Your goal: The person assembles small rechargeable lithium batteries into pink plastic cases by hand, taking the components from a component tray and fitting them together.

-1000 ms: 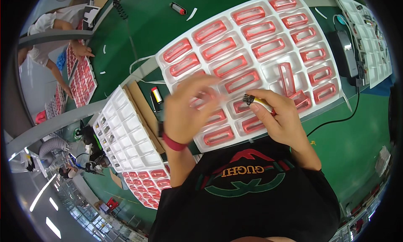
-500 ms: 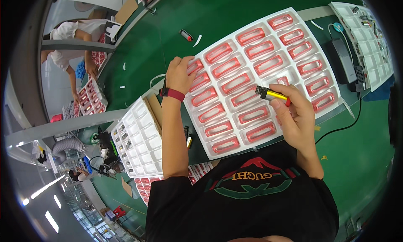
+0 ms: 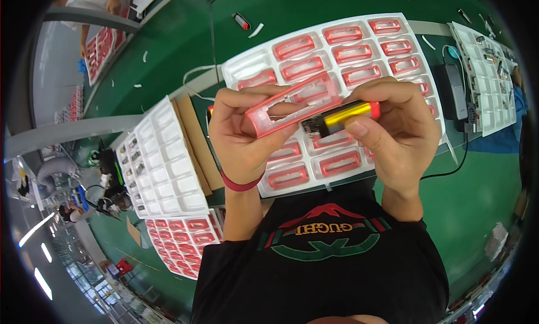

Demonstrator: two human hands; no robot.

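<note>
Tilted in my left hand [image 3: 238, 130] is a hollow, translucent red plastic shell [image 3: 259, 121], gripped by its near end. Close to its right, my right hand [image 3: 404, 141] pinches a yellow-and-black cylinder [image 3: 336, 121] with a red end cap. The cylinder's dark end points left and lies just under the shell's edge; whether the two touch I cannot tell. Below both hands lies a white moulded tray [image 3: 247, 64] with similar red shells in its cells. Its far-left cell holds none. My hands hide part of the tray's middle.
A white tray [image 3: 163, 155] with small parts stands at left beside cardboard [image 3: 196, 147], above a tray of red shells [image 3: 179, 240]. A black power adapter [image 3: 451, 88] with a cable and another parts tray [image 3: 483, 71] are at right. A loose cylinder [image 3: 241, 22] lies beyond; a co-worker's arm [image 3: 114, 1] shows far left.
My left hand has lifted a red shell out of the tray's far-left cell and brought it toward me. My right hand has turned the cylinder and moved it up against the shell's side.
</note>
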